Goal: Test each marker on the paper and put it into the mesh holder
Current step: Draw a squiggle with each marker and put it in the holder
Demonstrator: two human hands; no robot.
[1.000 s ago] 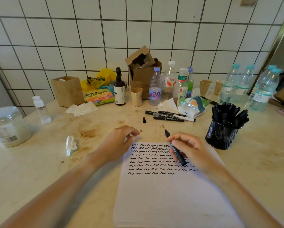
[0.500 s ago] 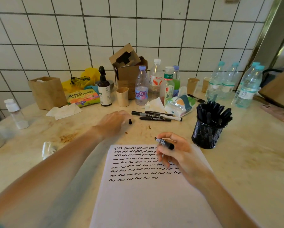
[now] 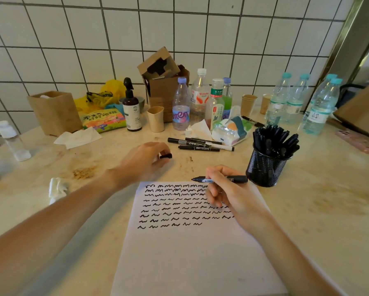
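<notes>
My right hand grips an uncapped black marker held level above the top edge of the white paper, its tip pointing left. The paper carries several rows of black squiggles. My left hand reaches over the table beyond the paper and pinches the small black marker cap. The black mesh holder stands just right of the paper, packed with several black markers. Three more markers lie side by side on the table behind the hands.
Along the tiled wall stand water bottles, a cardboard box, a dark pump bottle, paper cups, a tissue pack and a wooden box. A crumpled tissue lies left of the paper.
My right hand lifted the marker off the paper and turned it level with its tip to the left. My left hand left the paper, reached forward and took hold of the cap.
</notes>
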